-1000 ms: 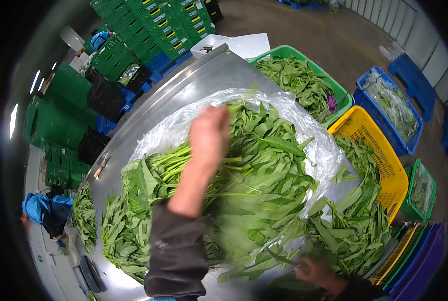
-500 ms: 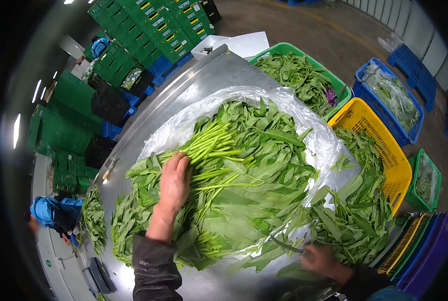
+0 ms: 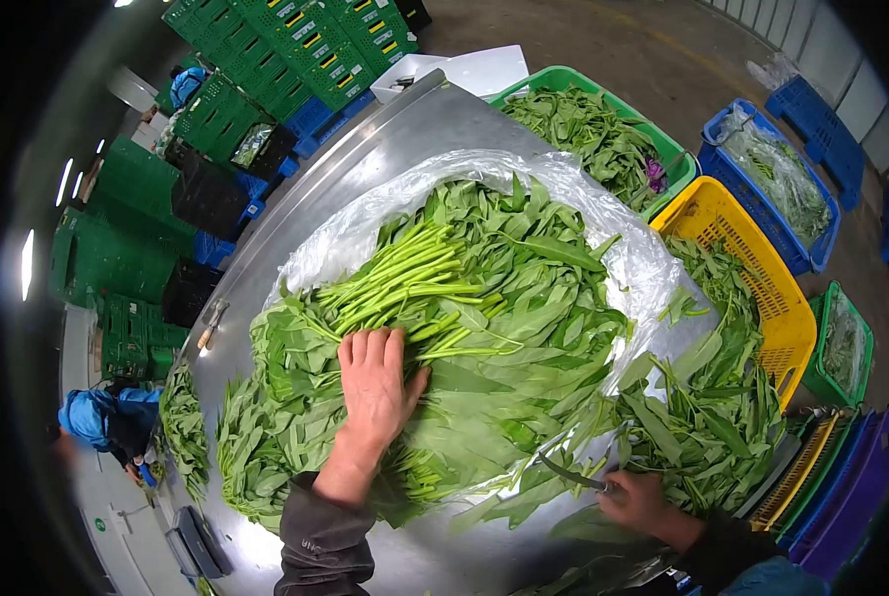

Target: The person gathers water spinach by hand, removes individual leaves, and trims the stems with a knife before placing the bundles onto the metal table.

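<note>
Long-leaved greens lie heaped over crumpled clear plastic on a metal table. My left hand lies palm down on the heap, its fingertips at the lower edge of a bunch of pale green stems; its thumb is apart from the fingers. At the lower right my right hand is closed round the handle of a curved knife. The blade points left over some leaves, and the handle is mostly hidden in the fingers.
Past the table's right edge stand a green crate and a yellow crate of greens, and a blue crate. A wooden-handled tool and a grey device lie at the left. Beyond them is a person in blue.
My left hand has moved down and right, off the stems it was on, and its fingers lie flatter. My right hand still holds the knife and has hardly moved.
</note>
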Tool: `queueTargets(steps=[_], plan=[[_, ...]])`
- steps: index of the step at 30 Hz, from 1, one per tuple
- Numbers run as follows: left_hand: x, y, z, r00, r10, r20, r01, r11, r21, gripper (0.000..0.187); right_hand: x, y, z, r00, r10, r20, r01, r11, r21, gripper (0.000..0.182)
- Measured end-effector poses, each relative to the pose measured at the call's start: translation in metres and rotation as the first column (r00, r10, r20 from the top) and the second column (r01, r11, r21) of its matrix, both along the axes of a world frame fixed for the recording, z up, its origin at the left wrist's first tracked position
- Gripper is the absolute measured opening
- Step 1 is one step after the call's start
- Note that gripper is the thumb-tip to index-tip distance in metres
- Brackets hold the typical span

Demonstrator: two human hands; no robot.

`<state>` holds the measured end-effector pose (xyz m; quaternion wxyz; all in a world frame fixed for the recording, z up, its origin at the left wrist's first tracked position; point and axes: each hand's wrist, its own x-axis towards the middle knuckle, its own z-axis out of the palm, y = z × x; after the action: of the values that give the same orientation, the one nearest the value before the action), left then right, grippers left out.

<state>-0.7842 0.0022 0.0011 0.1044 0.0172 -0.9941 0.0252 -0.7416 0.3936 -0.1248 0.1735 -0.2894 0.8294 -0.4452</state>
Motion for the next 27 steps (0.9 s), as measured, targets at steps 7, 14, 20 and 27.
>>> queueTargets(steps=[7,14,20,27], plan=[[-0.016,0.012,-0.001,0.972,0.133,0.192,-0.121,0.990,-0.069,0.062,-0.001,0.000,0.004,1.000,-0.006,-0.007,0.006,1.000,-0.009,0.030],[-0.010,0.006,0.035,0.987,0.072,0.147,-0.066,0.997,-0.044,0.054,-0.001,0.001,0.000,1.000,0.000,0.023,0.000,1.000,-0.021,0.030],[-0.017,-0.011,0.102,0.990,0.139,0.016,-0.137,0.988,-0.070,0.028,0.004,0.002,-0.008,1.000,0.004,0.026,-0.003,1.000,-0.018,0.032],[-0.047,-0.063,0.016,0.970,0.138,0.200,-0.194,0.935,0.296,0.069,-0.001,0.003,-0.001,1.000,0.012,0.024,-0.013,1.000,0.010,0.032]])
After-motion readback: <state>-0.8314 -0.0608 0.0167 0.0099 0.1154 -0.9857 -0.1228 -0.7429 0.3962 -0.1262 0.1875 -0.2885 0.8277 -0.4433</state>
